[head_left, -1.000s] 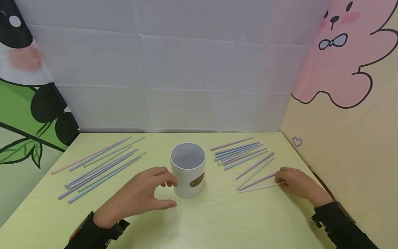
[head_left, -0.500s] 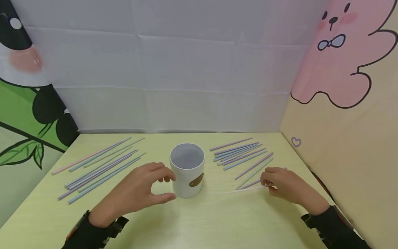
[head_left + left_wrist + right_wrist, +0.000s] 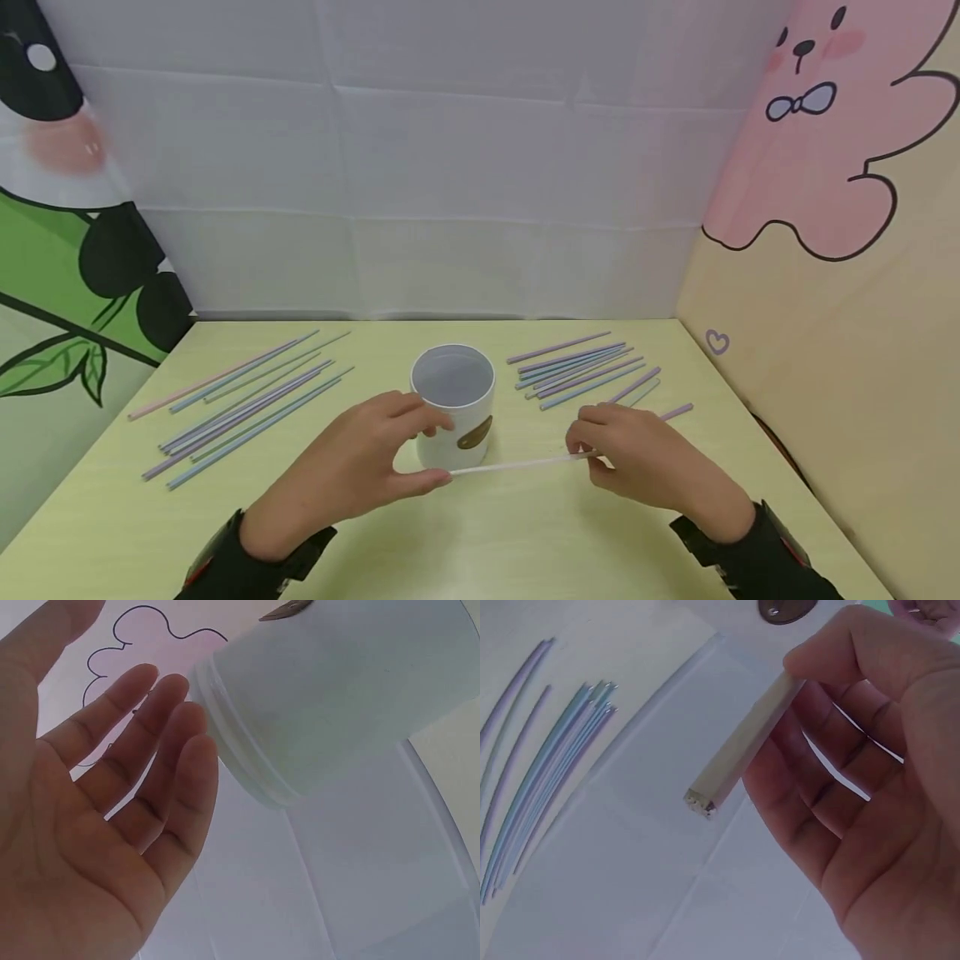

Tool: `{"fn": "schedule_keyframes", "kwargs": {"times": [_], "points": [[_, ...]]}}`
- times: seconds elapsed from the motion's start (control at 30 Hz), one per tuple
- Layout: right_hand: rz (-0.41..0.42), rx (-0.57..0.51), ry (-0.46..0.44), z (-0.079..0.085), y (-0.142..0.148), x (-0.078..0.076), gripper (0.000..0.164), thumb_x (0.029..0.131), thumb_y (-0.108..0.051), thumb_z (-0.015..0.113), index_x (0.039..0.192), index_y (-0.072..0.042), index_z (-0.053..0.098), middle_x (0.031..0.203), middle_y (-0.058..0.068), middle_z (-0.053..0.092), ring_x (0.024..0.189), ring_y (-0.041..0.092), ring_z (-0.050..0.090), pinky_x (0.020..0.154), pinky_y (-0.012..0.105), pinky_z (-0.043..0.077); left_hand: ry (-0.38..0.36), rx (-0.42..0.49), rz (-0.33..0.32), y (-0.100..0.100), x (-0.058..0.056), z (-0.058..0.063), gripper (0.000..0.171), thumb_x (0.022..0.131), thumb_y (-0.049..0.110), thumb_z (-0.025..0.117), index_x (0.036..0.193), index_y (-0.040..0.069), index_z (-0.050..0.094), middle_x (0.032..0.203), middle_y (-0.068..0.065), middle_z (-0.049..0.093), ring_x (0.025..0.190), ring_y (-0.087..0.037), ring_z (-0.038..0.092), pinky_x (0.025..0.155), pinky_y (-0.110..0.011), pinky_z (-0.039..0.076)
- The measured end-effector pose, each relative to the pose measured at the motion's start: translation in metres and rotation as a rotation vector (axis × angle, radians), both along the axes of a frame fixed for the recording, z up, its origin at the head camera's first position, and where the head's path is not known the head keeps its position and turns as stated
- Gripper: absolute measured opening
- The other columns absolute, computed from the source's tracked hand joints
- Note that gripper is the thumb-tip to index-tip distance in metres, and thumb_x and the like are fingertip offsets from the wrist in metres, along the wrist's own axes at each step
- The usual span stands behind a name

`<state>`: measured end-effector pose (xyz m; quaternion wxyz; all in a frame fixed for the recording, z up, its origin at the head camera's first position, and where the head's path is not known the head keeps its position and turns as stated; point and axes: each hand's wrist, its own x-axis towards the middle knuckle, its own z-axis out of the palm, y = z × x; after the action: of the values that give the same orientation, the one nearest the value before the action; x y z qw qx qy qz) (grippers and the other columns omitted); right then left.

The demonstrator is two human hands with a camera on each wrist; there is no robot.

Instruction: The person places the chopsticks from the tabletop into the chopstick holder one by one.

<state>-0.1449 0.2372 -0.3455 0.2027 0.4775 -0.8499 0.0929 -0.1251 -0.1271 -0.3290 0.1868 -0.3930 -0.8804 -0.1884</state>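
Note:
My right hand (image 3: 652, 458) pinches one end of a thin white stick (image 3: 517, 464) between thumb and fingers. The stick points left in front of a white cup (image 3: 480, 404), its far end overlapping my left thumb's tip in the head view. In the right wrist view the near end of the white stick (image 3: 739, 746) juts out past the thumb. My left hand (image 3: 360, 458) is beside the cup, fingers loosely bent and thumb apart. In the left wrist view its palm faces the camera and the cup (image 3: 337, 697) stands past the fingertips.
Several pastel sticks (image 3: 247, 417) lie slanted on the table's left side. Another group of sticks (image 3: 577, 371) lies at the back right. A purple stick (image 3: 678, 411) shows partly behind my right hand. A white sheet (image 3: 450, 167) hangs behind the table.
My right hand has picked the white stick up from the right side and carried it left toward the cup. My left hand has shifted slightly right, its fingers now overlapping the cup's front.

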Motion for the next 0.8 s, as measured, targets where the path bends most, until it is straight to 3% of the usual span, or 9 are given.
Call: {"fn": "schedule_keyframes", "kwargs": {"times": [0.2,0.47,0.8], "points": [[-0.003,0.000,0.003,0.011,-0.035,0.006,0.034,0.072,0.008,0.078,0.093,-0.017,0.069,0.086,-0.009,0.060,0.072,0.006,0.055,0.061,0.016,0.045,0.054,-0.033,-0.017,0.014,0.002,0.000,0.045,0.080,0.033,0.095,0.115,0.020,0.070,0.106,0.008,0.066,0.094,-0.012,0.063,0.075,-0.030,0.056],[-0.011,0.001,-0.019,0.016,-0.065,0.008,0.032,0.073,0.007,0.078,0.094,-0.016,0.069,0.085,-0.008,0.059,0.072,0.007,0.053,0.061,0.017,0.043,0.138,-0.056,-0.041,0.032,0.002,-0.005,0.033,0.079,0.022,0.096,0.101,0.018,0.072,0.096,0.009,0.061,0.085,-0.010,0.055,0.071,-0.023,0.051],[-0.027,0.016,-0.070,0.019,-0.081,0.007,0.029,0.075,0.008,0.075,0.093,-0.015,0.070,0.082,-0.008,0.057,0.071,0.008,0.050,0.060,0.016,0.040,0.119,-0.058,-0.001,0.040,-0.001,-0.010,0.021,0.081,0.015,0.094,0.090,0.017,0.075,0.088,0.008,0.066,0.080,-0.010,0.054,0.070,-0.023,0.051]]}}
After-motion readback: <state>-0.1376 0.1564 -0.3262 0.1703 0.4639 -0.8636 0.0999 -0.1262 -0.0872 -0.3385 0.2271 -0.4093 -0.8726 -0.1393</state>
